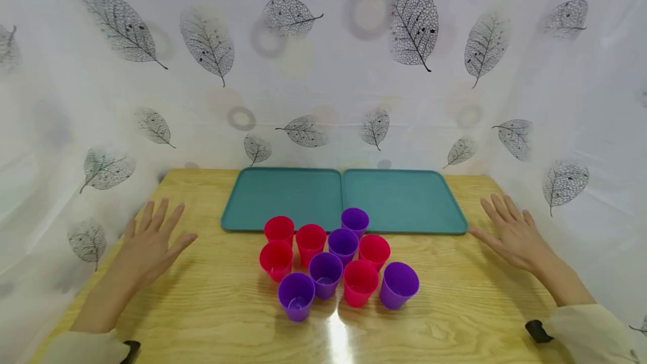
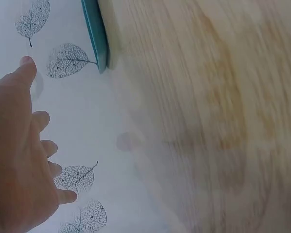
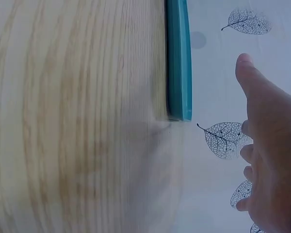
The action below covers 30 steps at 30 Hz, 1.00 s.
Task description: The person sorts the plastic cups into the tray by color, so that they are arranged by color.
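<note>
Red and purple plastic cups stand upright in a cluster at the middle of the table, among them a red cup (image 1: 360,283), a purple cup (image 1: 296,297) at the front and another purple cup (image 1: 399,285) at the right. Behind them lie two teal trays, a left tray (image 1: 283,198) and a right tray (image 1: 404,201), side by side. My left hand (image 1: 151,243) is spread with straight fingers over the table's left side, holding nothing. On the far side my right hand (image 1: 513,235) is likewise spread and bare, its thumb near the right tray's front corner.
The wooden table (image 1: 212,302) ends at a white curtain (image 1: 323,94) printed with leaves, which hangs behind and along both sides. Several cups at the back of the cluster overlap the trays' front edges in the head view.
</note>
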Tool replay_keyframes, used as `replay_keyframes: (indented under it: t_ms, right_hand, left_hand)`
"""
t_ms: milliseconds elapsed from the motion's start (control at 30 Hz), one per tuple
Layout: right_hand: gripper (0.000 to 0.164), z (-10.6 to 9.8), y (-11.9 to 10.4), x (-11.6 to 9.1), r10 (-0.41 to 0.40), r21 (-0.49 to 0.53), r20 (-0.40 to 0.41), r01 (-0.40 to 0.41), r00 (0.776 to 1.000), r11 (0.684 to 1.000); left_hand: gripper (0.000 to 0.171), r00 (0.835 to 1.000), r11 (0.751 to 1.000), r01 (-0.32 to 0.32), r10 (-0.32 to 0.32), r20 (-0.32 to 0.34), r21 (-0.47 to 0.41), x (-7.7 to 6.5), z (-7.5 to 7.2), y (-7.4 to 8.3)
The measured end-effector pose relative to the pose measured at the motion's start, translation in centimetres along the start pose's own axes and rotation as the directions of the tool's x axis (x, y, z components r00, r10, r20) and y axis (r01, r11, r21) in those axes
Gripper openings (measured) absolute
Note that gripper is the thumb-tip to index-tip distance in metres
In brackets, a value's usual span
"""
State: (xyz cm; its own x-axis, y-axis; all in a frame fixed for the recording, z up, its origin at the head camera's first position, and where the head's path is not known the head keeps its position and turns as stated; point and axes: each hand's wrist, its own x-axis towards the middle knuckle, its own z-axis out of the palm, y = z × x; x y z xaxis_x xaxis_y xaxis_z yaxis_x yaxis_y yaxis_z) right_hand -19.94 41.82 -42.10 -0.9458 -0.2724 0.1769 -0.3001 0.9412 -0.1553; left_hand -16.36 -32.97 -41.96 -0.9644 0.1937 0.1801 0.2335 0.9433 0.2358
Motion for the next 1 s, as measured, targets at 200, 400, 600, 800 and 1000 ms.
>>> replay_keyframes:
  t_ms: [200,400,600,800,1000]
  right_hand:
    - [0.083,0.1,-0.9,0.3,-0.031,0.0,-0.001,0.031,1.0,1.0]
    - [0.081,0.0,-2.5,0.6,-0.053,0.057,0.026,0.052,0.998,0.997]
    - [0.08,0.0,-4.9,0.5,-0.079,0.155,0.036,0.073,0.996,0.985]
    - [0.076,0.1,-7.3,0.4,-0.103,0.242,0.059,0.086,0.993,0.967]
    - [0.07,0.1,-9.4,-0.1,-0.145,0.327,0.041,0.124,0.989,0.937]
  left_hand:
    - [0.081,1.0,1.0,-0.011,0.011,0.014,-0.014,0.8,0.0,0.9]
    - [0.083,0.998,0.999,-0.016,0.018,0.054,-0.044,1.7,0.1,2.1]
    - [0.081,0.998,0.993,-0.06,0.063,0.03,-0.104,2.8,0.4,3.2]
    - [0.081,0.997,0.97,-0.043,0.058,0.056,-0.24,3.9,0.9,4.4]
    - [0.084,0.994,0.945,-0.018,0.053,0.097,-0.327,4.8,1.5,5.1]
